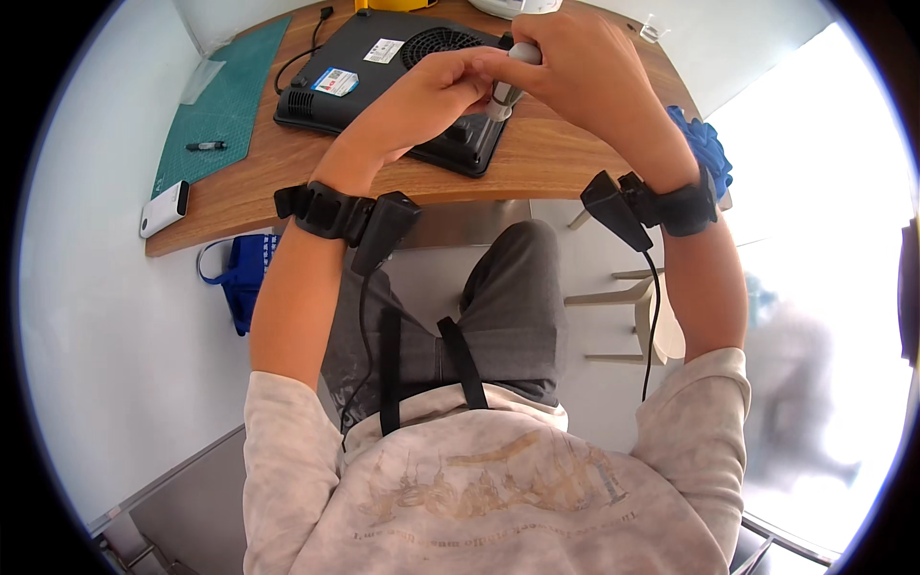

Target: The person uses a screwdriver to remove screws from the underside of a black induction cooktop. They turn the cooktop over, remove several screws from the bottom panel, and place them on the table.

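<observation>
A black induction cooker point(359, 43) lies upside down on the wooden table, its round fan grille and stickers facing up. Over its right part, my two hands meet around an upright grey, stick-shaped tool point(523, 55) with a paler lower section. My right hand point(575, 59) is closed round the upper part from the right. From the left, my left hand point(436, 91) comes in with its fingers pinched at the tool's middle. The tool's lower end is close to the cooker's right edge; whether it touches cannot be made out.
A green cutting mat point(222, 120) with a pen point(206, 147) lies at the left. By the table's left corner sits a white power bank point(164, 209). Blue cloth point(704, 153) bunches at the right edge. A blue bag point(244, 278) hangs below left; a pale stool point(637, 307) stands right.
</observation>
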`<state>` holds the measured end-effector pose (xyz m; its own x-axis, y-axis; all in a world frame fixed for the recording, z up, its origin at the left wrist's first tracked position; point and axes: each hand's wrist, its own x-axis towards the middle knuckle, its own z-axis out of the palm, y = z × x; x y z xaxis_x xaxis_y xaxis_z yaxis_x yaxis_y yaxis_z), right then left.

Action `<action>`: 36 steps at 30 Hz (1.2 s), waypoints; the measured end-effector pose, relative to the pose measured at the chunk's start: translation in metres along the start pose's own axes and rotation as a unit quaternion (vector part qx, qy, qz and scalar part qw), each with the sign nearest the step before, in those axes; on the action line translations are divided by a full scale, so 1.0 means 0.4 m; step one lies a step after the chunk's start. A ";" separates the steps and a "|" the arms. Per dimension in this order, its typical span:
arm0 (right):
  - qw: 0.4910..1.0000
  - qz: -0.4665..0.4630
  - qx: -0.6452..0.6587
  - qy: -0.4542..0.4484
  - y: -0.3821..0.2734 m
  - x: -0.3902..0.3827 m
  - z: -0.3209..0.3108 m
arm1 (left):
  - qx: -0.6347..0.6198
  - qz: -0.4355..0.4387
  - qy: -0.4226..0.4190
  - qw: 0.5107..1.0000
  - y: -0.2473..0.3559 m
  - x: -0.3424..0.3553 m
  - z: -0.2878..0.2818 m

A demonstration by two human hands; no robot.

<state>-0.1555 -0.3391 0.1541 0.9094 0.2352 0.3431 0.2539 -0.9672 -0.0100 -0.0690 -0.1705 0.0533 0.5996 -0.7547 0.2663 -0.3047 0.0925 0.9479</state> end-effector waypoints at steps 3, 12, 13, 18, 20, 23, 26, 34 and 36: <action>0.992 -0.047 -0.114 0.009 -0.004 0.014 0.045 | -0.009 0.043 0.013 0.999 0.012 -0.009 0.004; 0.985 -0.069 -0.153 0.047 -0.012 0.028 0.059 | 0.092 0.033 0.084 0.992 0.010 -0.008 0.023; 0.989 -0.046 -0.136 0.032 -0.016 0.031 0.054 | 0.106 0.011 0.095 0.990 0.016 -0.010 0.031; 0.995 -0.058 0.057 0.063 0.008 0.005 0.045 | 0.126 0.004 0.061 0.990 0.015 -0.013 -0.003; 0.983 -0.076 0.148 0.080 0.006 -0.001 0.033 | 0.102 -0.025 0.061 0.993 0.022 -0.018 -0.002; 0.979 -0.032 0.201 0.036 0.008 0.007 0.002 | 0.124 -0.027 0.029 0.992 0.016 -0.012 -0.021; 0.994 -0.023 0.104 0.031 0.033 0.021 0.022 | 0.086 -0.013 -0.008 0.996 0.008 -0.012 -0.010; 0.991 0.023 -0.123 0.036 0.022 0.023 0.039 | 0.200 0.035 0.120 0.972 0.021 -0.014 0.065; 0.995 0.057 -0.085 0.015 -0.005 0.024 0.034 | 0.262 0.038 0.141 0.954 0.015 -0.004 0.055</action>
<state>-0.1426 -0.3337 0.1446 0.9184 0.1223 0.3763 0.0882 -0.9904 0.1067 -0.0880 -0.1832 0.0546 0.7131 -0.5478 0.4375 -0.6398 -0.2534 0.7256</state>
